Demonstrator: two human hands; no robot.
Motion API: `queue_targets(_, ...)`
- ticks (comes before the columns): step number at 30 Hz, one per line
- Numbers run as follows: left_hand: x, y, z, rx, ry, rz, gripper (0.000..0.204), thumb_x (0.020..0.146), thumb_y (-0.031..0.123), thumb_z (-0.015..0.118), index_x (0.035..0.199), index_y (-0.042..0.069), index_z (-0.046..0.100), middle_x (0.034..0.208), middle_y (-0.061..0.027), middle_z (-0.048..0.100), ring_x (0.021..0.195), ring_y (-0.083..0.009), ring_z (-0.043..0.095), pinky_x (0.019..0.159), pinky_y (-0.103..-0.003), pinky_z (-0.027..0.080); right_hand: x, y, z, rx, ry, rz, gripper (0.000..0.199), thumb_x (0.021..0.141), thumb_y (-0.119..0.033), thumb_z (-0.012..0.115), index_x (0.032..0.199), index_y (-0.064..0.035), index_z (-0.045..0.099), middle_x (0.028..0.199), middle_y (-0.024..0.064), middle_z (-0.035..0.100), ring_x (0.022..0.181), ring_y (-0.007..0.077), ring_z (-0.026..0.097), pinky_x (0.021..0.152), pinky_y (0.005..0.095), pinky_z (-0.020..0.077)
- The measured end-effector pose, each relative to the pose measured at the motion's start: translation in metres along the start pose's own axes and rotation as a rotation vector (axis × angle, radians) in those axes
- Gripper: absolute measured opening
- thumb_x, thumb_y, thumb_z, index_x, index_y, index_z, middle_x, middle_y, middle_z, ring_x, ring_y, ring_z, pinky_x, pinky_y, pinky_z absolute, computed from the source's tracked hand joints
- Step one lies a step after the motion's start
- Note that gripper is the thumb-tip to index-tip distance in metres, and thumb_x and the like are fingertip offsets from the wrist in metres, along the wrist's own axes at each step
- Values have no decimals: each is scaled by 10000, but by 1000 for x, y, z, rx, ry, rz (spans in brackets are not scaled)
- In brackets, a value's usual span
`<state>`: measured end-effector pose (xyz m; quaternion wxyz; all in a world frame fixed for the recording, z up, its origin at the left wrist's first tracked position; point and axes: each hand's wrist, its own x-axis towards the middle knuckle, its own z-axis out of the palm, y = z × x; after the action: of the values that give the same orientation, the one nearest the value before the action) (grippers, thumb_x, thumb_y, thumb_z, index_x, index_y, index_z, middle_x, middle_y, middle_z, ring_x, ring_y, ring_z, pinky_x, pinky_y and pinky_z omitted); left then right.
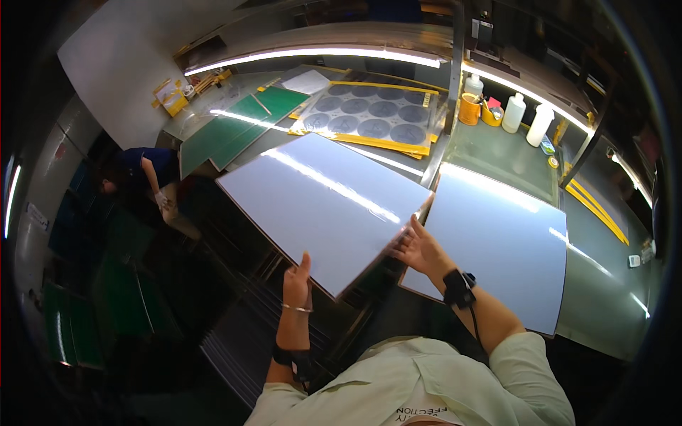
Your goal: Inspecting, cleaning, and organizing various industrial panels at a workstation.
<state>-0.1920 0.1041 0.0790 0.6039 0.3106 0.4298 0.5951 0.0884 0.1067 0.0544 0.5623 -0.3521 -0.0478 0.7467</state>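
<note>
Between the two hands, a pale glossy panel (327, 206) is held aloft, its near edge clasped by the left hand (295, 284) with the thumb on top. At the panel's right edge is the right hand (420, 250), thumb raised; whether its fingers close on the edge, I cannot tell. Just right of that hand, a second pale panel (504, 248) lies on the bench (597, 302), partly beneath the forearm. Beyond the held panel lie a green board (241, 128) and a yellow-edged sheet (366, 118) with dark discs. Well left of the left hand, another person (151, 170) leans over.
</note>
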Motion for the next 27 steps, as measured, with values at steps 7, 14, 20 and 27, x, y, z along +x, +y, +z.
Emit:
queue_targets(7,-22,30,-31,226,-412,-91,711,873,632,301,830,-23,576,568,-85,544,450,-169,509,454,-289,455,46,-20,40,8,-47,-271,258,856,-164,583,1063,-16,543,966,89,627,842,242,619,813,396,510)
queue_targets(14,-41,76,-27,-1,-302,-180,446,941,303,449,1179,-70,503,1059,-204,615,944,-291,632,850,-368,514,-20,-100,109,-127,-244,-575,363,865,-141,583,1183,-1,478,1166,115,549,1077,235,533,940,368,429)
queue_targets(20,-33,65,-30,-37,-294,-210,256,869,67,568,1108,-24,575,999,-176,642,931,-241,641,796,-333,543,-66,-110,157,-798,156,-1085,259,867,-146,582,1068,18,574,911,95,645,856,202,617,794,298,476)
queue_targets(27,19,28,-52,-397,-185,-56,248,919,252,520,1046,50,589,867,-59,645,869,-189,619,858,-362,483,-51,-57,177,-1629,-654,-1630,359,756,92,525,1070,-56,616,1086,110,631,1039,261,593,908,314,470)
